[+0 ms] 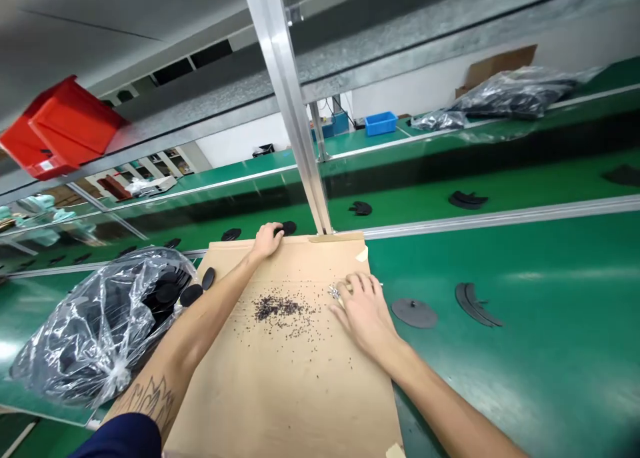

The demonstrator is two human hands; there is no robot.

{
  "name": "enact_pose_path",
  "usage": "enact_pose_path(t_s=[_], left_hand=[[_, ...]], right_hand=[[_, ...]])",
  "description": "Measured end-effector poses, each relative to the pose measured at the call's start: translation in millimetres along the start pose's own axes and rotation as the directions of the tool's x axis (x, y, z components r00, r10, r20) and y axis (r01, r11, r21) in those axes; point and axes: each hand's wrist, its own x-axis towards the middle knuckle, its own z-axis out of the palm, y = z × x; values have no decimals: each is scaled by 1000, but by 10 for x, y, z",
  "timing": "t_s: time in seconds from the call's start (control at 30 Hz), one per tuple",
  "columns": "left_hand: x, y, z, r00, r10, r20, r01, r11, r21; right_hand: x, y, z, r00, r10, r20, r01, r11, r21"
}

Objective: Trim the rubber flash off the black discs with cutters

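Observation:
My left hand (267, 241) is at the far edge of a cardboard sheet (285, 405), its fingers closed at a small black disc (289, 228) by the green belt. Part of that grip is hidden. My right hand (364, 306) rests over the right side of the cardboard, fingers curled over a small shiny metal piece (334, 291) that is mostly covered. Between the hands, many tiny black bits (277, 307) lie in a loose pile on the cardboard. A larger dark grey disc (414, 313) with a small knob lies right of my right hand.
A clear plastic bag (100, 331) of black parts lies at left, beside my forearm. Curved black pieces (475, 303) are on the green table (550, 358). More black parts (467, 199) sit on the belt behind. A metal post (293, 105) rises beyond the cardboard; a red bin (65, 128) is on the shelf.

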Motion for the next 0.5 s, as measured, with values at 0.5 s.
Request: enact_pose_path(t_s=[0.5], left_hand=[[-2066, 1178, -99, 217, 899, 381, -859, 361, -363]], right_hand=[[111, 42, -124, 987, 157, 39, -161, 944, 288]])
